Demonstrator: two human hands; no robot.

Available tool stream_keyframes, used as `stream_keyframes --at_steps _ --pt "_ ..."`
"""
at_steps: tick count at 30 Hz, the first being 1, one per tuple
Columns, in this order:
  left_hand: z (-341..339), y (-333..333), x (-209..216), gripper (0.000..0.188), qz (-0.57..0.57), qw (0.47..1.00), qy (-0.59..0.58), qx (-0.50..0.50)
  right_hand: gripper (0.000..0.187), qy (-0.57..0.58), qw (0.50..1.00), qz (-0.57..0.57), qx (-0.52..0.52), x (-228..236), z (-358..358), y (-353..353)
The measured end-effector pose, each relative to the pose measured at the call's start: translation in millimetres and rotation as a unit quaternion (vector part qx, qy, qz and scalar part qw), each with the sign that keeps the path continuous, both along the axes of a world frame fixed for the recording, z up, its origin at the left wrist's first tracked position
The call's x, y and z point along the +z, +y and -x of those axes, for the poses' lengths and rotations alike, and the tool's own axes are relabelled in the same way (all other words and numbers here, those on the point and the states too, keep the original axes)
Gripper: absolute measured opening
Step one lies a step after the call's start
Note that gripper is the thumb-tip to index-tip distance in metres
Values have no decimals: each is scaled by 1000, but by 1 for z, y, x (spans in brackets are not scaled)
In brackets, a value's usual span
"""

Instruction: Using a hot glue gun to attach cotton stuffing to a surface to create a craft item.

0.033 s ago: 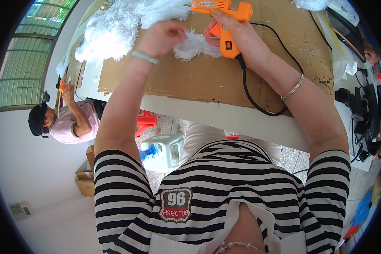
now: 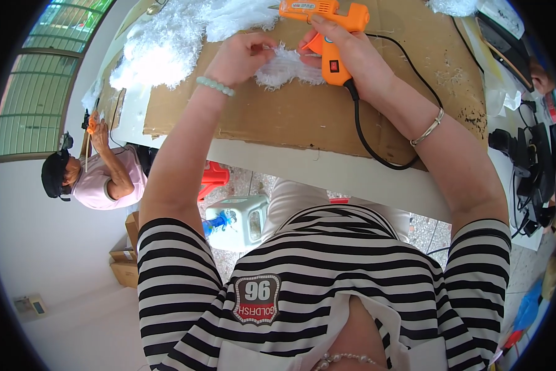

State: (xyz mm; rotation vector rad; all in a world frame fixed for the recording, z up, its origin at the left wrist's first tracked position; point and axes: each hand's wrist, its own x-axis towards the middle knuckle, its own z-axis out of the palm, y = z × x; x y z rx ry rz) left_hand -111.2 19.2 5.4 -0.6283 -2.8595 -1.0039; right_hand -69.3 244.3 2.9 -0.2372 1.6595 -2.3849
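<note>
In my right hand [image 2: 352, 59] is an orange hot glue gun [image 2: 335, 62], its nozzle pointing left. The fingers wrap its handle by the trigger, and their tips come close to a small white fluffy piece [image 2: 284, 69] on the cardboard. My left hand [image 2: 242, 57] is at that piece's left end, finger and thumb pinched together at its edge. What lies right between those fingertips is too small to make out clearly. A black cord [image 2: 359, 117] runs from the gun's handle and curves over the table's near edge.
Brown cardboard [image 2: 253, 120] covers the white table [image 2: 327, 167]. A big heap of white fluffy material [image 2: 160, 55] lies at the far left. Black devices and cables [image 2: 534, 173] crowd the right. Another person [image 2: 108, 176] works at left, holding an orange tool. Below stands a pale stool [image 2: 244, 219].
My left hand, blurred before, has turned and come to the left end of the fluffy piece. The right hand and glue gun stay nearly still.
</note>
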Motion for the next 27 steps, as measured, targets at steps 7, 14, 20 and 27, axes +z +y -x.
stream_keyframes --at_steps 7,14,20,27 --pt "-15 -2 32 23 -86 973 127 175 26 -101 986 125 -36 29 0 6" --pt "-48 12 10 18 -131 964 226 48 33 -30 977 192 -91 47 21 37" --pt "-70 33 7 16 27 963 263 -57 30 -18 996 23 -85 74 -7 51" --pt "-68 35 -8 17 81 959 261 -70 31 71 971 -222 46 47 -46 101"
